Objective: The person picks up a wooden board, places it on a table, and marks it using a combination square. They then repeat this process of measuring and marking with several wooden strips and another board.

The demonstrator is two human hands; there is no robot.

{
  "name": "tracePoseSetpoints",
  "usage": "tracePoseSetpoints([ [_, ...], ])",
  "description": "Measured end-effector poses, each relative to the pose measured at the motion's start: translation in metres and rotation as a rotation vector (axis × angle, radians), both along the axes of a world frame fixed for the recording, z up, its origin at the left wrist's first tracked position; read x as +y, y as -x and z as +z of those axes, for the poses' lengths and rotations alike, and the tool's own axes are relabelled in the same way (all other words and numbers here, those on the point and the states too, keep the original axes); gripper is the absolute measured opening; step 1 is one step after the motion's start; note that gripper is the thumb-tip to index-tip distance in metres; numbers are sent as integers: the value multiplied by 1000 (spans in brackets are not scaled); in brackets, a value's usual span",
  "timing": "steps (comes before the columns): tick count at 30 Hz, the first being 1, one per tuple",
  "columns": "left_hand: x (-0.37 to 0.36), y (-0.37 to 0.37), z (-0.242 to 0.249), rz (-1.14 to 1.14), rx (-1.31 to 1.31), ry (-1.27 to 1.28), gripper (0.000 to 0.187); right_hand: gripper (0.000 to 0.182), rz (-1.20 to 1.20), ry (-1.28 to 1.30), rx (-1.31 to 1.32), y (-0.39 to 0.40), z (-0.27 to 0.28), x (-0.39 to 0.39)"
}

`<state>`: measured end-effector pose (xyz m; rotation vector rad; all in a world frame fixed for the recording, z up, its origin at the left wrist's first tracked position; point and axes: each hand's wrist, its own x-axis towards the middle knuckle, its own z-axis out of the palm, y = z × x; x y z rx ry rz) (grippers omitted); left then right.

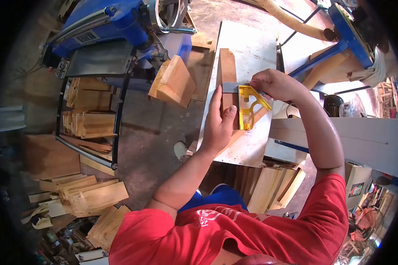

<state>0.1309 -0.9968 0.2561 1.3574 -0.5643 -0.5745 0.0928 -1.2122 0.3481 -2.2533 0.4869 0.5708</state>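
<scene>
A yellow combination square with a short metal blade lies against a brown wooden board on the white tabletop. The blade crosses the board's face. My left hand is wrapped round the board below the blade, thumb on top and fingers along its far left side. At the square's upper right, my right hand grips it with curled fingers near the blade. Another strip of wood runs diagonally under the square.
A blue machine stands at the upper left, with a black frame below it. Wooden blocks sit left of the table. Stacked boards lie lower left, more under the table. A beige hose runs upper right.
</scene>
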Motion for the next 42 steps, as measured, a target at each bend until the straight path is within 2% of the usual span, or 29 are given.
tracePoseSetpoints([
  [5, -10, 10, 7, 30, 35, 66, 51, 25, -62, -24, 37, 3, 13, 0],
  [7, -12, 12, 6, 86, -91, 13, 48, 23, -1, -7, 47, 4, 17, -1],
  [10, -10, 12, 3, 53, -126, -25, 49, 21, -22, -23, 0, 8, 10, -3],
  [17, -11, 13, 5, 41, -111, -26, 51, 21, -35, 14, 30, 8, 1, -8],
  [19, -11, 14, 5, 43, -117, -26, 51, 25, 19, 7, 1, 9, -2, -10],
  [22, -11, 13, 5, 65, -155, -24, 50, 29, -25, -11, 28, 9, 7, -5],
  [24, -10, 10, 7, 25, 8, 44, 51, 32, 0, -46, -19, 11, -5, -9],
  [26, 0, -3, 3, 53, -14, 11, 55, 36, 18, -83, -71, 18, -16, -12],
  [29, 42, -36, 0, 87, 112, -77, 58, 37, -69, -152, -147, 44, -29, -5],
  [31, 84, -69, -5, 116, 165, -148, 54, 37, -276, -169, -43, 72, -47, 3],
  [33, 125, -107, -14, 142, 179, -324, 49, 37, -350, -359, -150, 123, -115, 8],
  [34, 140, -119, -19, 148, 175, -435, 49, 37, -463, -508, -61, 146, -142, 19],
  [35, 157, -127, -28, 155, 172, -547, 49, 36, -527, -545, -45, 166, -158, 36],
  [36, 176, -133, -54, 168, 54, -631, 64, 35, -640, -602, -28, 190, -188, 54],
  [37, 182, -126, -64, 214, 50, -751, 69, 33, -730, -627, -39, 207, -199, 75],
  [38, 204, -128, -108, 260, 64, -747, 72, 33, -759, -663, -39, 225, -222, 90],
  [39, 200, -110, -120, 277, 149, -740, 74, 33, -860, -739, -56, 244, -245, 109],
  [41, 207, -80, -194, 354, 266, -688, 72, 33, -967, -669, -27, 267, -269, 138],
  [42, 200, -64, -225, 374, 393, -633, 49, 33, -982, -666, -21, 274, -270, 144],
])
